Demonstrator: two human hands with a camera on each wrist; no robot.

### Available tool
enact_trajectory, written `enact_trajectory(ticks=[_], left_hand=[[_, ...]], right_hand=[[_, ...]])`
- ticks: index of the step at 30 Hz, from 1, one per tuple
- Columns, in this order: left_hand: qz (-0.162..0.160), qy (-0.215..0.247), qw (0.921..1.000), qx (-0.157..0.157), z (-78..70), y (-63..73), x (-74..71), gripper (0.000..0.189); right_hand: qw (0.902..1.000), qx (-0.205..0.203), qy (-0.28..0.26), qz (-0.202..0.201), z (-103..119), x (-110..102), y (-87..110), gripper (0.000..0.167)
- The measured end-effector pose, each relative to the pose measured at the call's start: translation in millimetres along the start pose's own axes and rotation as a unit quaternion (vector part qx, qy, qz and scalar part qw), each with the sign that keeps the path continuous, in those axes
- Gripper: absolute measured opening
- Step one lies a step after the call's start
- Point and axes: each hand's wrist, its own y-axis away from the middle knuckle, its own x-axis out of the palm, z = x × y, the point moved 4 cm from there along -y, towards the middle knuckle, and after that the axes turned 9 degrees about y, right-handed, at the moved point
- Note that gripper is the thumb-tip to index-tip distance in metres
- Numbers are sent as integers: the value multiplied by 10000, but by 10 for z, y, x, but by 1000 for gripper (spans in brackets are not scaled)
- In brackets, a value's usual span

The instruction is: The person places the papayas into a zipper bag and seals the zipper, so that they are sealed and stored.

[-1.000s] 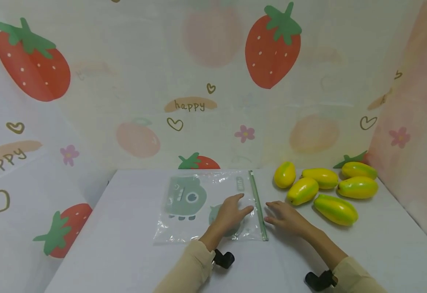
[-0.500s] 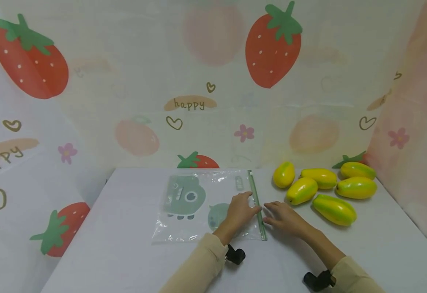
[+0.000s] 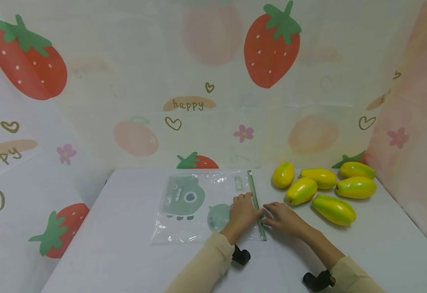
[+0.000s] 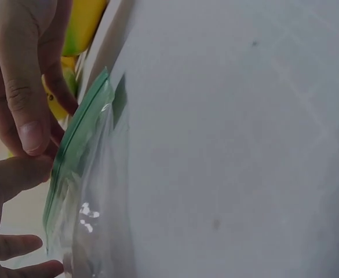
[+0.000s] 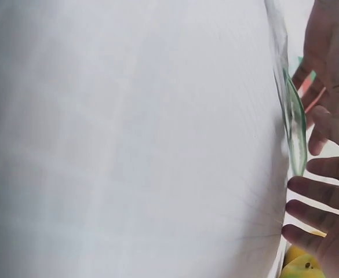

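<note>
A clear zip bag [image 3: 184, 232] with green cartoon monsters lies flat, its green zip strip [image 3: 251, 183] on the right side. My left hand [image 3: 243, 211] is over the bag beside the strip, its thumb reaching to the strip's edge. Just right of the strip, my right hand [image 3: 283, 219] stays low with its fingers extended towards it. In the left wrist view the left thumb [image 4: 18, 174] comes right up to the strip, close to the right thumb [image 4: 27, 116]. The right wrist view shows the right hand [image 5: 325, 200] with fingers spread, fingertips down near the table surface.
Several yellow-green papayas [image 3: 334, 209] are grouped at the back right of the white table [image 3: 118, 256]. Behind stands a fabric backdrop [image 3: 213, 138] printed with strawberries. A black wrist camera [image 3: 241, 255] sits below the left hand.
My left hand has moved right across the bag to the green zip strip, its thumb now near my right fingertips. The right hand has barely moved; bag and papayas stay in place.
</note>
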Motion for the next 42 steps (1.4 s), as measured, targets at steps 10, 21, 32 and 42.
enact_trajectory(ticks=[10, 21, 32, 42], left_hand=[[-20, 377, 9993, -81, 59, -5, 17, 58], [25, 743, 9972, 105, 106, 13, -51, 54], [-78, 918, 9946, 487, 159, 2, -95, 50], [168, 815, 9951, 529, 176, -16, -91, 60]], right_hand=[[9999, -91, 110, -37, -11, 21, -15, 48], [9996, -145, 234, -68, 48, 48, -73, 44], [9969, -473, 608, -143, 79, 117, -123, 49], [9945, -542, 881, -152, 109, 145, -121, 47]])
